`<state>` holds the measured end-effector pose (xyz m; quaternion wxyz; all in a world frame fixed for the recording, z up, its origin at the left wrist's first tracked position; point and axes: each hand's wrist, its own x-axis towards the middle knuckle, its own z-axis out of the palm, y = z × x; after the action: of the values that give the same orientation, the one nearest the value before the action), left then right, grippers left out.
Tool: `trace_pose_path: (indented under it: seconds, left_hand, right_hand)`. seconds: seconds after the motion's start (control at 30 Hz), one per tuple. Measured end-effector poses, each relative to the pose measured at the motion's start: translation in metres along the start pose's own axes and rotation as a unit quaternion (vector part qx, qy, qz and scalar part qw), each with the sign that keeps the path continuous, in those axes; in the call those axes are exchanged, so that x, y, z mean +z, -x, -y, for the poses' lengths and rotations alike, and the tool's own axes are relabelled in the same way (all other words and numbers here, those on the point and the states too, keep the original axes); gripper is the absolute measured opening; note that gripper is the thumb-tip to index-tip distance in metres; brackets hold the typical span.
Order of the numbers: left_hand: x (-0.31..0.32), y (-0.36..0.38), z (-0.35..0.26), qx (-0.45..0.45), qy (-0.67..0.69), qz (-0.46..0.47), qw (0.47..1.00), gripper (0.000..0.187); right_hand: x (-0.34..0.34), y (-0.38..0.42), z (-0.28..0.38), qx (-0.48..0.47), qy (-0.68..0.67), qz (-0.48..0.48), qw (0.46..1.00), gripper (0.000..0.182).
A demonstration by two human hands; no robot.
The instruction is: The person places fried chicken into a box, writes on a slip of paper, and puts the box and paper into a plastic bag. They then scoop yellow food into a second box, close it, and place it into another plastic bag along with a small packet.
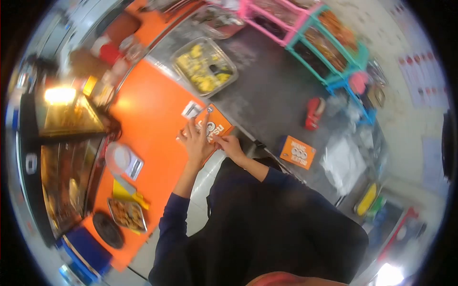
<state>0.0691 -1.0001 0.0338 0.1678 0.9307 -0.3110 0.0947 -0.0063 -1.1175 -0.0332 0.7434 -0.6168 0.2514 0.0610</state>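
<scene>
My left hand (196, 143) lies flat on an orange printed box (217, 123) at the edge of the orange counter (148, 119), fingers spread over its left side. My right hand (230, 144) pinches the box's near right corner with its fingertips. The box bears white and black print and rests partly on the counter, partly over the grey steel worktop (272, 95). Both arms wear dark blue sleeves.
A second orange box (297, 152) lies on the steel worktop to the right. A tray of yellow food (204, 66) sits behind, a red object (313, 113) further right, pink and teal racks (324, 38) at the back. A scale (123, 161) and a fried-food tray (127, 214) stand left.
</scene>
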Motion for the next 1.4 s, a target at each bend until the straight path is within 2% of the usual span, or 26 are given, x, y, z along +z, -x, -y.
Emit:
trace_pose_path:
  seconds: [0.07, 0.1, 0.13, 0.2, 0.23, 0.3, 0.37, 0.43, 0.5, 0.6, 0.67, 0.73, 0.8, 0.87, 0.93, 0.97, 1.0, 1.03, 1.07, 1.13, 1.17, 1.2, 1.23, 1.3, 1.33, 1.4]
  left_hand:
    - [0.001, -0.024, -0.034, 0.010, 0.027, 0.006, 1.000, 0.086]
    - [0.006, -0.033, -0.049, 0.042, 0.068, -0.013, 0.997, 0.090]
    - [0.007, -0.043, -0.070, 0.077, 0.085, -0.002, 0.993, 0.090]
    - [-0.002, -0.060, -0.115, 0.158, 0.138, 0.109, 0.972, 0.094]
    - [-0.005, -0.065, -0.139, 0.208, 0.154, 0.130, 0.957, 0.098]
    - [-0.005, -0.075, -0.186, 0.285, 0.190, 0.170, 0.924, 0.099]
    - [0.004, -0.075, -0.230, 0.347, 0.215, 0.207, 0.889, 0.100]
    - [0.016, -0.070, -0.273, 0.425, 0.207, 0.223, 0.853, 0.098]
    - [0.045, -0.051, -0.296, 0.441, 0.199, 0.242, 0.841, 0.098]
    - [0.106, -0.018, -0.305, 0.458, 0.207, 0.274, 0.820, 0.097]
    - [0.121, -0.004, -0.305, 0.459, 0.217, 0.299, 0.808, 0.096]
    - [0.123, 0.007, -0.304, 0.454, 0.160, 0.288, 0.828, 0.095]
    - [0.123, 0.010, -0.304, 0.447, 0.126, 0.307, 0.831, 0.094]
    - [0.130, 0.010, -0.303, 0.429, 0.194, 0.274, 0.839, 0.095]
    - [0.132, 0.010, -0.305, 0.424, 0.185, 0.288, 0.839, 0.094]
    - [0.134, 0.008, -0.306, 0.422, 0.182, 0.295, 0.838, 0.093]
    - [0.134, 0.007, -0.305, 0.419, 0.183, 0.297, 0.839, 0.093]
    - [0.134, 0.006, -0.306, 0.415, 0.174, 0.300, 0.841, 0.091]
    - [0.132, 0.009, -0.308, 0.410, 0.168, 0.304, 0.844, 0.090]
    - [0.127, 0.010, -0.309, 0.412, 0.184, 0.304, 0.839, 0.087]
    - [0.123, 0.006, -0.306, 0.420, 0.194, 0.297, 0.835, 0.084]
    - [0.112, 0.000, -0.300, 0.417, 0.188, 0.294, 0.839, 0.084]
    - [0.098, -0.009, -0.291, 0.355, 0.215, 0.261, 0.872, 0.080]
    - [0.095, -0.023, -0.240, 0.187, 0.233, 0.165, 0.940, 0.063]
    - [0.125, -0.024, -0.184, 0.067, 0.243, 0.069, 0.965, 0.056]
    - [0.156, -0.023, -0.062, -0.156, 0.259, -0.077, 0.950, 0.045]
  right_hand:
    - [-0.034, 0.013, 0.025, 0.035, 0.117, -0.035, 0.992, 0.045]
    - [-0.045, 0.026, 0.038, -0.037, 0.047, -0.106, 0.993, 0.041]
    - [-0.064, 0.031, 0.034, -0.038, 0.034, -0.144, 0.988, 0.041]
    - [-0.104, 0.042, 0.023, -0.169, -0.156, -0.169, 0.958, 0.051]
    - [-0.130, 0.065, 0.027, -0.120, -0.172, -0.184, 0.960, 0.059]
    - [-0.174, 0.101, 0.005, -0.191, -0.193, -0.215, 0.938, 0.054]
    - [-0.218, 0.144, -0.010, -0.144, -0.113, -0.243, 0.953, 0.050]
    - [-0.278, 0.182, -0.030, -0.037, -0.119, -0.198, 0.972, 0.045]
    - [-0.351, 0.187, -0.084, -0.075, 0.062, -0.278, 0.956, 0.038]
    - [-0.417, 0.158, -0.086, -0.104, 0.094, -0.375, 0.916, 0.033]
    - [-0.413, 0.133, -0.027, -0.034, -0.092, -0.289, 0.952, 0.033]
    - [-0.420, 0.089, -0.029, 0.070, -0.104, -0.205, 0.971, 0.033]
    - [-0.423, 0.060, -0.027, 0.093, -0.138, -0.154, 0.974, 0.033]
    - [-0.416, 0.053, -0.033, 0.119, -0.169, -0.098, 0.973, 0.033]
    - [-0.421, 0.061, -0.050, -0.026, -0.194, -0.084, 0.977, 0.034]
    - [-0.421, 0.063, -0.063, -0.024, -0.195, -0.082, 0.977, 0.034]
    - [-0.422, 0.062, -0.092, -0.154, 0.014, -0.186, 0.970, 0.029]
    - [-0.420, 0.062, -0.104, -0.274, 0.224, -0.274, 0.894, 0.025]
    - [-0.425, 0.060, -0.114, -0.269, 0.226, -0.269, 0.897, 0.025]
    - [-0.425, 0.054, -0.112, -0.062, 0.176, -0.288, 0.939, 0.023]
    - [-0.426, 0.055, -0.108, -0.065, 0.176, -0.285, 0.940, 0.023]
    - [-0.430, 0.062, -0.092, 0.009, 0.162, -0.225, 0.961, 0.024]
    - [-0.437, 0.064, -0.072, 0.078, 0.151, -0.155, 0.973, 0.025]
    - [-0.440, 0.095, -0.052, 0.083, 0.172, -0.129, 0.973, 0.028]
    - [-0.440, 0.112, -0.051, 0.094, 0.141, -0.165, 0.972, 0.028]
    - [-0.435, 0.161, -0.029, 0.083, 0.051, -0.251, 0.963, 0.038]
